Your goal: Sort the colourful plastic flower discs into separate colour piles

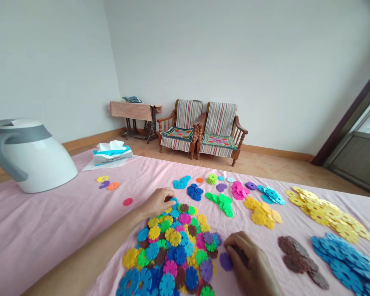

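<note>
A mixed heap of notched plastic discs [175, 246] in many colours lies on the pink cloth. At the heap's far end, my left hand [160, 200] is closed, fingertips pinching a light blue disc [174, 200]. My right hand [245, 257] rests at the heap's right side, fingers curled, its fingertips at a purple disc [226, 262] lying beside the heap. Beyond it are sorted groups: green discs [222, 202], dark blue discs [195, 192], pink discs [239, 190] and orange-yellow discs [262, 212].
At right lie yellow discs [327, 211], brown discs [299, 257] and large blue discs [348, 261]. A white jug [46, 160] and a tissue box [113, 155] stand at left. Two wooden chairs [218, 139] are beyond the table.
</note>
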### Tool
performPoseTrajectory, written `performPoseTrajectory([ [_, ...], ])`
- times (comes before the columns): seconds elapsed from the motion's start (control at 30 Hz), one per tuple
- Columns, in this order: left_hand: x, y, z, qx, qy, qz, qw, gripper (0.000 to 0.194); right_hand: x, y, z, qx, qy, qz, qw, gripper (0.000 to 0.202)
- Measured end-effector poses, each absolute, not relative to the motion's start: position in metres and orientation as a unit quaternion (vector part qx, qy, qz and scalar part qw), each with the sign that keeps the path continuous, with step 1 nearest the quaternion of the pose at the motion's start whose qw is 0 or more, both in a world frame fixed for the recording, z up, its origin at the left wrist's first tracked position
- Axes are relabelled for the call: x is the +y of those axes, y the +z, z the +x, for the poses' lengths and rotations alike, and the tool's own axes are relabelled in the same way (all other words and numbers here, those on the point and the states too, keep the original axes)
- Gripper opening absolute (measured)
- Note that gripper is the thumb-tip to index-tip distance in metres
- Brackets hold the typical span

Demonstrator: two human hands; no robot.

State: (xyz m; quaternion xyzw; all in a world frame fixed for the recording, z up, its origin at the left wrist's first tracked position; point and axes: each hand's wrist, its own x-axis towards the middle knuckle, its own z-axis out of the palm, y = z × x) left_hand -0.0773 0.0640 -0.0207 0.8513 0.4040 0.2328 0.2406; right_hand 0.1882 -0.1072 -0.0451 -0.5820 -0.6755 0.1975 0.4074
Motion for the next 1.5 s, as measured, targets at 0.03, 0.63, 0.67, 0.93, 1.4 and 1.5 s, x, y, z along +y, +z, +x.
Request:
performPoseTrajectory([
  [0.03,0.065,-0.022,-0.078,0.403,0.234,0.850,0.246,0.015,-0.107,-0.045,0.188,-0.679,0.198,-0.577,0.407,0.027],
  [0.63,0.090,-0.029,-0.075,0.533,0.365,0.710,0.279,0.017,-0.107,-0.051,0.195,-0.717,0.174,-0.562,0.374,0.021],
  [0.67,0.096,-0.030,-0.073,0.543,0.371,0.701,0.277,0.017,-0.107,-0.051,0.195,-0.718,0.173,-0.561,0.374,0.021],
  [0.93,0.146,-0.029,-0.046,0.597,0.374,0.670,0.235,0.010,-0.104,-0.051,0.196,-0.730,0.169,-0.555,0.362,0.019],
  [1.4,0.072,0.000,-0.103,0.461,0.220,0.814,0.279,0.017,-0.108,-0.052,0.192,-0.715,0.167,-0.563,0.381,0.021],
  [1.5,0.052,0.012,-0.121,0.414,0.147,0.848,0.295,0.022,-0.109,-0.051,0.193,-0.726,0.165,-0.558,0.366,0.020],
])
